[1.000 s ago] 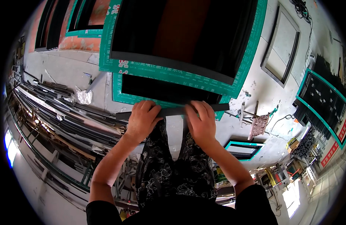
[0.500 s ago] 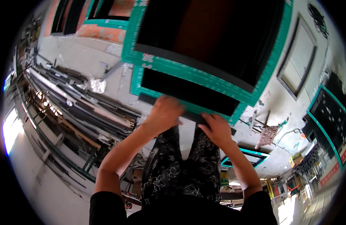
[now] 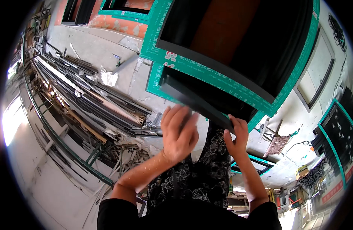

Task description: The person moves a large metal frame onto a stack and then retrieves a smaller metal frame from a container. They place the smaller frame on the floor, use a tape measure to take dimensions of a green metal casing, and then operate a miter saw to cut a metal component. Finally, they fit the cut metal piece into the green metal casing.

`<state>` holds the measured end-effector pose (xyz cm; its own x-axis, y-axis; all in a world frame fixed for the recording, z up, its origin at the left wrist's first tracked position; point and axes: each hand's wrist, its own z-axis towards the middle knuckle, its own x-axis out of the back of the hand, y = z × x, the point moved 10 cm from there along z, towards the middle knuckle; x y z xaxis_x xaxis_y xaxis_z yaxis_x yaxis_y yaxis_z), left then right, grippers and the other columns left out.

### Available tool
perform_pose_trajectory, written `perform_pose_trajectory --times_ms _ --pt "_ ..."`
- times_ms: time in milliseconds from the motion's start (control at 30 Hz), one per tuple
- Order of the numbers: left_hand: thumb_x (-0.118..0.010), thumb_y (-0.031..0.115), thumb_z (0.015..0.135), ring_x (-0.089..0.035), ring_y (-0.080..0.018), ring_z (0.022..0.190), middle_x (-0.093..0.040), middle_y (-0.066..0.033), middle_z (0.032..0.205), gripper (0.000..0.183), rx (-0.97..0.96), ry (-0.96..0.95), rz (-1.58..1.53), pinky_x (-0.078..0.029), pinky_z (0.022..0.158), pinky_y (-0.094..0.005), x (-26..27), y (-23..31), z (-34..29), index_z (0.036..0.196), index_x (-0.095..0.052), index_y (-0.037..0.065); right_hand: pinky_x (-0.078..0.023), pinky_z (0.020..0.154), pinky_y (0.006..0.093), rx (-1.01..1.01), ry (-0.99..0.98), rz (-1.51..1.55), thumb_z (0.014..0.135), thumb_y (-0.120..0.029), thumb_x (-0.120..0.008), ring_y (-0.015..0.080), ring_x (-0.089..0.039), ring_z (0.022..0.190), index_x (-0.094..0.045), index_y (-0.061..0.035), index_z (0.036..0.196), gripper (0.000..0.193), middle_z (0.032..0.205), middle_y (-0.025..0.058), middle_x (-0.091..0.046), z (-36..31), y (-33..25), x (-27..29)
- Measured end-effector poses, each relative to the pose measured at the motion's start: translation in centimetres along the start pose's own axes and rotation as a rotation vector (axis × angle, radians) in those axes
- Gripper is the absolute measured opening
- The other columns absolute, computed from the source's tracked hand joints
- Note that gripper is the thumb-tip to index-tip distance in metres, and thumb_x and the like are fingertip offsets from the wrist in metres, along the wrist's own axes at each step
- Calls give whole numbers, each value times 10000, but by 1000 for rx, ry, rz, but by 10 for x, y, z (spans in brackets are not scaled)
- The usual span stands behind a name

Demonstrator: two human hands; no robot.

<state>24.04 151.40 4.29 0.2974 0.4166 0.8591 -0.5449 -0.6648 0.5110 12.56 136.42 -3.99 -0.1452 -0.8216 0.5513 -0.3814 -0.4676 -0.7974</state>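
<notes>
A dark grey metal profile bar point(image 3: 199, 105) slants across the lower edge of a dark panel in a green-taped frame point(image 3: 155, 82). Its far left end is lifted and smeared by motion. At the bar's near right end is my right hand point(image 3: 237, 136), closed round it with the thumb on the near side. My left hand point(image 3: 178, 132) is raised just short of the bar, slightly blurred, fingers apart. A dark patch shows between its thumb and fingers; I cannot tell what it is. A larger green-taped frame point(image 3: 226, 82) lies over the first one.
Long metal profiles point(image 3: 80, 92) are piled on the floor to the left, beside a green rail point(image 3: 65, 145). Crumpled clear plastic point(image 3: 108, 76) lies near them. Right of the frames are a bare grey frame point(image 3: 316, 86), a woven-topped stool point(image 3: 277, 145) and a leaning green-edged panel point(image 3: 335, 126).
The bar's left end has come up and swung away from me over the panel. My left hand has left the bar and drawn back; my right hand keeps hold. The view has shifted.
</notes>
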Motion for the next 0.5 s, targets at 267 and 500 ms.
perform_pose_trajectory --times_ms 267,500 --pt "-686 196 844 -598 -376 848 -599 -187 950 423 695 -109 -727 -470 726 -415 -50 -21 -11 1175 -498 11 -454 850 399 -68 -5 225 767 -71 -688 347 -538 975 -524 37 1224 498 1146 160 -555 -26 -66 -64" --pt "-741 244 707 -641 -287 758 -610 -69 767 331 12 -881 -74 -503 631 -416 -85 -21 -32 968 -589 107 -440 895 469 400 -47 -183 753 -106 -723 335 -584 974 -635 2 1096 370 1168 135 -581 -27 -125 13"
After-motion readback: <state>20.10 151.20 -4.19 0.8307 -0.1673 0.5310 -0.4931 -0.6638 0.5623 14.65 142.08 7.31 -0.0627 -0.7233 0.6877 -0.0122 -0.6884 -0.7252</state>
